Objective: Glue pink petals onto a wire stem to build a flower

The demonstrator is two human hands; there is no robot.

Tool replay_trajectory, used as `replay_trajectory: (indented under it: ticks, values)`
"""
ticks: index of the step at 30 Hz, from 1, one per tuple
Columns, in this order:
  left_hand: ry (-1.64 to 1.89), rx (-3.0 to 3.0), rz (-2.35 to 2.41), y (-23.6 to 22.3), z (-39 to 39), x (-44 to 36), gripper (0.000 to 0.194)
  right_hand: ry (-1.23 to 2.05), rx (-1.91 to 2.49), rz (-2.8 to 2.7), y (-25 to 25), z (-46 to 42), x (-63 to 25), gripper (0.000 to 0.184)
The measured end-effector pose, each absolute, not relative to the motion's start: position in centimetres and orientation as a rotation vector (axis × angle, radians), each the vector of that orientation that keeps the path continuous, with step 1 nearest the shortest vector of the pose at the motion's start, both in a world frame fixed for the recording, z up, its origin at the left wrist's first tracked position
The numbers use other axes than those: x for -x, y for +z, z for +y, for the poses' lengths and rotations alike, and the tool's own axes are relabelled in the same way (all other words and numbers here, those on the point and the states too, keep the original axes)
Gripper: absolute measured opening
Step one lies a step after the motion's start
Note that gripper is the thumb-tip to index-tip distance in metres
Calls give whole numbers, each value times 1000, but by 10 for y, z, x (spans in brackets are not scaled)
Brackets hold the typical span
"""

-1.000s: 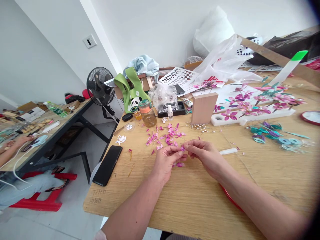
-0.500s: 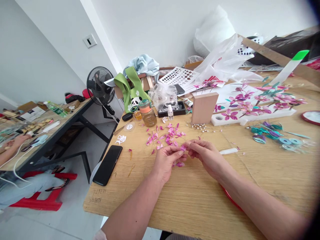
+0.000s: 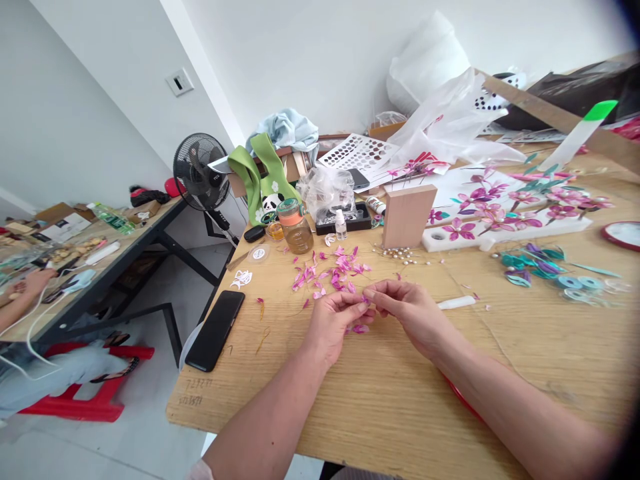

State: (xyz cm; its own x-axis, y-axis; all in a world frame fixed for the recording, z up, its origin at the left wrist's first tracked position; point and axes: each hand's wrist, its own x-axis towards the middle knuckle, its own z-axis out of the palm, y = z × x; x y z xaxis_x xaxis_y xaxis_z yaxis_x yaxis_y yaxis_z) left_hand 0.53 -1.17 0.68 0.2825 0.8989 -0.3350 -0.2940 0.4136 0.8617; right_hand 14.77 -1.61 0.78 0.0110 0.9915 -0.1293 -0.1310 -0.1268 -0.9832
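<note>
My left hand [image 3: 331, 325] is closed in a pinch on a small pink-purple petal [image 3: 367, 301], mostly hidden by the fingertips. From the other side my right hand [image 3: 407, 312] meets it, thumb and forefinger pressed together at the petal's edge; whether a thin wire is also between them is too small to tell. Just beyond the hands lies a loose scatter of pink petals [image 3: 343, 263] on the wooden table [image 3: 380, 407]. Another petal [image 3: 359, 329] rests on the wood beneath my fingers.
A black phone [image 3: 216, 331] lies at the left edge. Behind the petals stand a jar [image 3: 298, 233], a spray bottle [image 3: 341, 225] and a wooden block [image 3: 409, 217]. Finished pink flowers [image 3: 493, 217] sit in a white foam strip at right. A co-worker's hand [image 3: 37, 283] shows far left.
My right hand has shifted slightly left, its fingertips now covering more of the petal. The left hand has stayed nearly still.
</note>
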Motion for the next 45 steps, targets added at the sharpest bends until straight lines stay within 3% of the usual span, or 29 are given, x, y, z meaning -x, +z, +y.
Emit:
replay_trajectory:
  ticks: [45]
  values:
    - [1042,-725,907,7,-10,-6,28,1310,1264,-1121,6,-17,-147,32]
